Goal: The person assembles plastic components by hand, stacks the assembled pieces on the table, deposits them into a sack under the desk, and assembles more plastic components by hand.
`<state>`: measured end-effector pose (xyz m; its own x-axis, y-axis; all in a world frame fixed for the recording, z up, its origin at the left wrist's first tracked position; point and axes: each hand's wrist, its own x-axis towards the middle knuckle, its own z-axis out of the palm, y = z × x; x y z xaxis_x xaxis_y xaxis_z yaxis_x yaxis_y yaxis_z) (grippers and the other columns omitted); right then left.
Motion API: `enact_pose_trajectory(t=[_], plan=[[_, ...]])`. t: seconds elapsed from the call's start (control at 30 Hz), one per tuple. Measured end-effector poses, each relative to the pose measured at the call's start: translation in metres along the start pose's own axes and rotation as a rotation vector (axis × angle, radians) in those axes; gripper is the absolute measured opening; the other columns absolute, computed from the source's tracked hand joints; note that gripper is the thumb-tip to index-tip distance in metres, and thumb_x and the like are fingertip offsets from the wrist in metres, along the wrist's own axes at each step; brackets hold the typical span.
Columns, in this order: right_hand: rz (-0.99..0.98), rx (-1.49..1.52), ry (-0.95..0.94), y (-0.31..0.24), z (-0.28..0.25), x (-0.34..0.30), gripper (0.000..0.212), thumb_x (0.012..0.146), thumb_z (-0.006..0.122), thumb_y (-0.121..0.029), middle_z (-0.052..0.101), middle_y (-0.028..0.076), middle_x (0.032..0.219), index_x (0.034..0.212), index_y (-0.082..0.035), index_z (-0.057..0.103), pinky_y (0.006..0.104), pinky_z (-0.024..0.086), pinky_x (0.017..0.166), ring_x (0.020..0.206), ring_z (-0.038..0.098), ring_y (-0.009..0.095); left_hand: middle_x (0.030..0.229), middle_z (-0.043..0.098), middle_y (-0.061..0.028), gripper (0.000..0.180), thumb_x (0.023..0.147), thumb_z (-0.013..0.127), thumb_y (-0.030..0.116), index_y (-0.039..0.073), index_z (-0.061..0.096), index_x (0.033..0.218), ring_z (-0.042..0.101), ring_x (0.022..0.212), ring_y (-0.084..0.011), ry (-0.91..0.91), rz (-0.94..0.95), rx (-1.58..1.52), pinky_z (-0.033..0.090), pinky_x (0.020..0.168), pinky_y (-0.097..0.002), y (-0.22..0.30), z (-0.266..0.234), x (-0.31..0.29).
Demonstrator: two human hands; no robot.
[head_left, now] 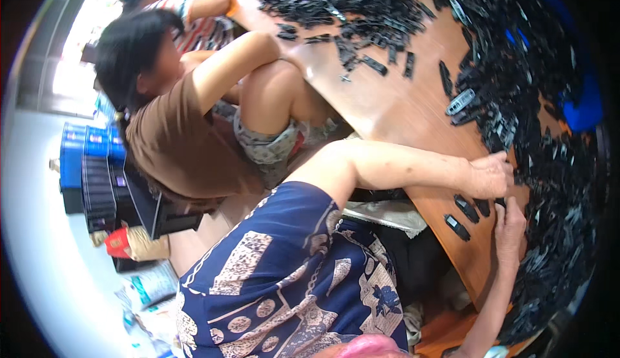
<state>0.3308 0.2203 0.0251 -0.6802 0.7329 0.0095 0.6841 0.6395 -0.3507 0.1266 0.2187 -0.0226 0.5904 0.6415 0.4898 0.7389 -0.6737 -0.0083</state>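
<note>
**Two hands working at the edge of a heap of black parts**

The left hand [489,176] is resting curled on the wooden table [387,109], fingers closing on a small black part [502,201]. The right hand [510,227], at six o'clock from it, is pinching the same part. Two loose black pieces [461,218] are lying at nine o'clock; the black heap [555,164] is spreading toward three o'clock.

Desk [387,99]: wood-look top, smooth, slight sheen. Black parts [465,208] under my hands: hard plastic, mostly matt, a few glossy edges. Big heap [549,164]: same black plastic. My sleeve [290,254]: soft printed cloth, navy and matt. Blue crates [84,157]: smooth plastic.
</note>
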Motion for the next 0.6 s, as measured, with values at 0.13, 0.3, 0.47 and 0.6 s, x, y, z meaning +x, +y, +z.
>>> enact_pose_trajectory(t=[0.13, 0.3, 0.47, 0.6], plan=[[-0.081, 0.007, 0.065, -0.035, -0.008, 0.031, 0.013, 0.097, 0.059, -0.009, 0.058, 0.030, 0.087, 0.096, 0.003, 0.055, 0.0516, 0.044, 0.070, 0.083, 0.055, 0.051, 0.100, 0.071, 0.0032, 0.015, 0.076, 0.071, 0.028, 0.018, 0.076, 0.086, 0.062, 0.101, -0.0200, -0.049, -0.066, -0.039, 0.043, 0.080, -0.0369, -0.026, -0.014, -0.008], [-0.114, 0.075, 0.036, -0.032, -0.011, 0.022, 0.017, 0.101, 0.057, -0.011, 0.050, 0.023, 0.093, 0.098, 0.006, 0.055, 0.0409, 0.044, 0.075, 0.085, 0.052, 0.042, 0.104, 0.072, -0.0022, 0.043, 0.085, 0.064, 0.053, 0.013, 0.075, 0.094, 0.062, 0.107, -0.0255, -0.274, -0.133, -0.071, 0.042, 0.088, -0.0432, -0.008, -0.051, -0.009], [-0.043, 0.284, 0.129, -0.030, 0.021, -0.011, 0.023, 0.104, 0.051, -0.015, 0.049, 0.018, 0.093, 0.102, 0.007, 0.056, 0.0387, 0.043, 0.080, 0.088, 0.053, 0.033, 0.129, 0.054, -0.0199, 0.110, 0.064, 0.071, 0.082, 0.013, 0.047, 0.146, 0.050, 0.123, -0.0364, -0.316, -0.170, -0.289, 0.037, 0.099, -0.0547, 0.032, -0.065, -0.053], [0.001, 0.265, 0.217, -0.062, 0.049, -0.022, 0.026, 0.106, 0.049, -0.018, 0.051, 0.018, 0.097, 0.118, 0.003, 0.060, 0.0411, 0.045, 0.079, 0.090, 0.056, 0.034, 0.117, 0.055, -0.0144, 0.092, 0.063, 0.082, 0.065, 0.009, 0.056, 0.131, 0.052, 0.116, -0.0324, 0.003, -0.225, -0.212, 0.039, 0.096, -0.0513, 0.045, -0.056, -0.089]])
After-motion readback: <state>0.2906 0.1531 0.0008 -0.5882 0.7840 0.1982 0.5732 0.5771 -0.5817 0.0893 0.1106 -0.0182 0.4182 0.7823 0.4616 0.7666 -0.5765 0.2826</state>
